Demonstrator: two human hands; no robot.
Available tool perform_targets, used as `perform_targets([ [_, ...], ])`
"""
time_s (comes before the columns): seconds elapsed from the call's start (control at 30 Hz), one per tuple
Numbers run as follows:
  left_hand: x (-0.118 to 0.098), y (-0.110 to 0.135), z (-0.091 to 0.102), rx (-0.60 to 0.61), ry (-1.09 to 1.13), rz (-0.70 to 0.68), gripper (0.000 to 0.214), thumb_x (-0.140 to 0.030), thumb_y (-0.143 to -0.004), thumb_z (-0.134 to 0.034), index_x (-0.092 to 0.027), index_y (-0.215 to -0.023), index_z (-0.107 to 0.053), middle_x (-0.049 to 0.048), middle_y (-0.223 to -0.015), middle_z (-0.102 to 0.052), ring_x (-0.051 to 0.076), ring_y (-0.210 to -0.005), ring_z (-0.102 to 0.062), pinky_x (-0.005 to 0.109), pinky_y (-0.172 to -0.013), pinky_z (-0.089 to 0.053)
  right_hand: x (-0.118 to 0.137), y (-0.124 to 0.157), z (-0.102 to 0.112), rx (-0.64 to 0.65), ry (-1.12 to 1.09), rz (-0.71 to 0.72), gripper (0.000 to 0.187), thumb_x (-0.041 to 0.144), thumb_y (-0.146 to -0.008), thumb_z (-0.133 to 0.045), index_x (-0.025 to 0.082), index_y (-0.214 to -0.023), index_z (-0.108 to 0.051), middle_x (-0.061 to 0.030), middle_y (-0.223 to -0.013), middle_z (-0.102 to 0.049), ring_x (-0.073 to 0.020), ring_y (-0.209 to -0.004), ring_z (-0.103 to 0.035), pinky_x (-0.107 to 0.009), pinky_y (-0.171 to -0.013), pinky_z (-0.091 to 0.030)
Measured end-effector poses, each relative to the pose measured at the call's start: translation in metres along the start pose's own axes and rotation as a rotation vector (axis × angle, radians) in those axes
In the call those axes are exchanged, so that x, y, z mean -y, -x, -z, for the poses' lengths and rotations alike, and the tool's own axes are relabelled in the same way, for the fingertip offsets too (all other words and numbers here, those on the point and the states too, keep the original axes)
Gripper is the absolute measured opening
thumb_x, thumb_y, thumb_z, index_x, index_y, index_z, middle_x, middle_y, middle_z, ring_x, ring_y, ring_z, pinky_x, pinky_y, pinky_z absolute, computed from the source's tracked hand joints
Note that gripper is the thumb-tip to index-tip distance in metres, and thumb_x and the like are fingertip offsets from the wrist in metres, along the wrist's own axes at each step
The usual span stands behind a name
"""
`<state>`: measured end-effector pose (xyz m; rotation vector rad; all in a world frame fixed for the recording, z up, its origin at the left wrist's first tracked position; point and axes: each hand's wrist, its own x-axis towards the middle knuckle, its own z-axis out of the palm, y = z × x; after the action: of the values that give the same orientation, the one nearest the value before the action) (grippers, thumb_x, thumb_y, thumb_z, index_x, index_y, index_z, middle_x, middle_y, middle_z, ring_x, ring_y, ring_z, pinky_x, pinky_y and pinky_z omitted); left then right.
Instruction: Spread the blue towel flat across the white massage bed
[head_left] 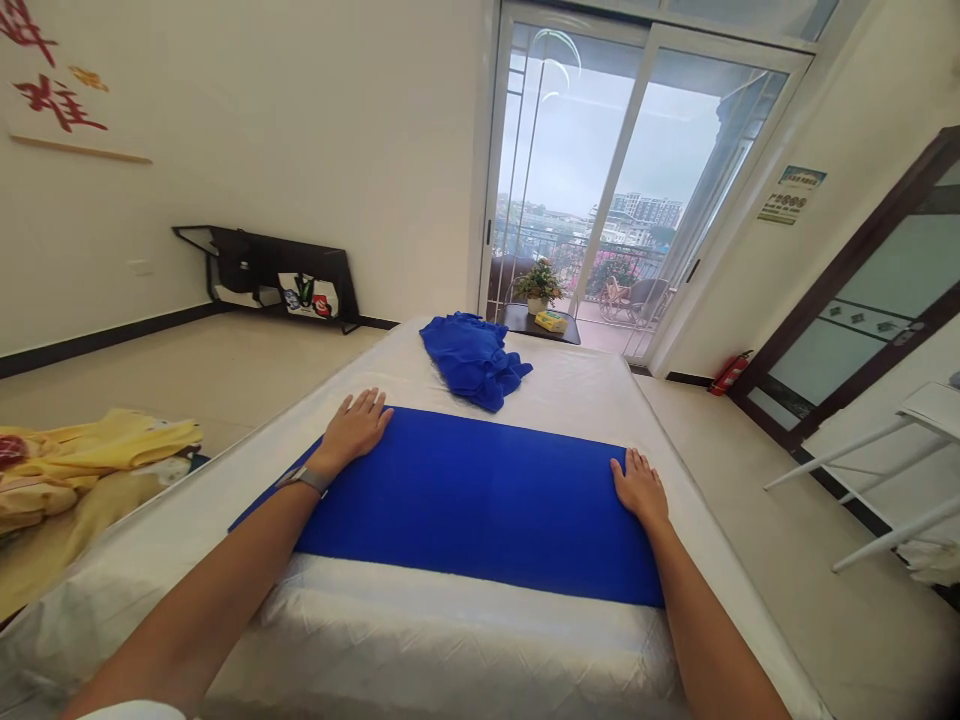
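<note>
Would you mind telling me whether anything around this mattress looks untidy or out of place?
A blue cloth heap lies crumpled at the white mattress's far end, unlike the flat blue cloth under the left hand and right hand. Yellow bedding lies piled left of the mattress.

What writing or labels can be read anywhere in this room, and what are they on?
No text here reads clearly.
On the wall hanging: red brush characters, cut off by the picture edge, unreadable.
On the wall notice: print too small.
On the bag: logos blurred.
On the yellow box: too small.
</note>
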<state>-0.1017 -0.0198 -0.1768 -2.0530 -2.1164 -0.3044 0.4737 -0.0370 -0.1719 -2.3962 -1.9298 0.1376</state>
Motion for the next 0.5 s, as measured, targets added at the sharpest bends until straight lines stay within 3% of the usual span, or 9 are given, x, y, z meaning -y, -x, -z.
perform_targets([
  [0.1,-0.039,-0.002,0.012,0.032,0.045,-0.102,0.066,-0.04,-0.102,-0.023,-0.006,-0.156,-0.039,0.0185,-0.164,-0.035,0.028,-0.155,-0.026,0.048,-0.127,-0.018,-0.002,-0.002,-0.002,-0.01,-0.001,0.011,0.077,0.053,-0.104,-0.011,0.006,-0.165,-0.019,-0.0081,-0.172,-0.016,-0.023,-0.158,-0.013,-0.042,-0.128,-0.012],
  [0.2,-0.102,-0.003,0.019,0.159,0.096,-0.302,0.068,-0.042,-0.104,-0.016,-0.004,-0.154,-0.043,0.0175,-0.164,-0.037,0.025,-0.155,-0.029,0.04,-0.126,-0.02,-0.004,-0.006,-0.007,-0.024,-0.003,0.009,0.077,0.052,-0.104,-0.012,0.006,-0.165,-0.019,-0.008,-0.171,-0.018,-0.0232,-0.158,-0.014,-0.042,-0.128,-0.012],
  [0.33,-0.184,0.001,0.001,0.185,0.212,-0.483,0.074,-0.055,-0.105,-0.012,-0.01,-0.159,-0.037,0.0146,-0.166,-0.032,0.022,-0.156,-0.025,0.036,-0.128,-0.013,-0.003,-0.007,-0.01,-0.042,-0.004,0.008,0.076,0.051,-0.104,-0.013,0.006,-0.165,-0.019,-0.008,-0.171,-0.019,-0.0232,-0.158,-0.015,-0.042,-0.128,-0.012],
  [0.4,-0.206,0.002,-0.011,0.189,0.246,-0.499,0.077,-0.061,-0.104,-0.013,-0.015,-0.161,-0.034,0.0128,-0.167,-0.03,0.022,-0.157,-0.023,0.038,-0.128,-0.011,-0.002,-0.005,-0.009,-0.042,-0.007,0.007,0.075,0.051,-0.104,-0.013,0.006,-0.165,-0.019,-0.0074,-0.171,-0.019,-0.0227,-0.158,-0.015,-0.041,-0.128,-0.012],
  [0.5,-0.206,-0.001,-0.023,0.226,0.266,-0.454,0.079,-0.067,-0.102,-0.014,-0.018,-0.163,-0.029,0.0116,-0.167,-0.029,0.024,-0.157,-0.021,0.041,-0.128,-0.012,-0.001,-0.002,-0.006,-0.033,-0.01,0.004,0.075,0.051,-0.104,-0.012,0.007,-0.165,-0.019,-0.0065,-0.171,-0.019,-0.0221,-0.158,-0.015,-0.041,-0.128,-0.012],
])
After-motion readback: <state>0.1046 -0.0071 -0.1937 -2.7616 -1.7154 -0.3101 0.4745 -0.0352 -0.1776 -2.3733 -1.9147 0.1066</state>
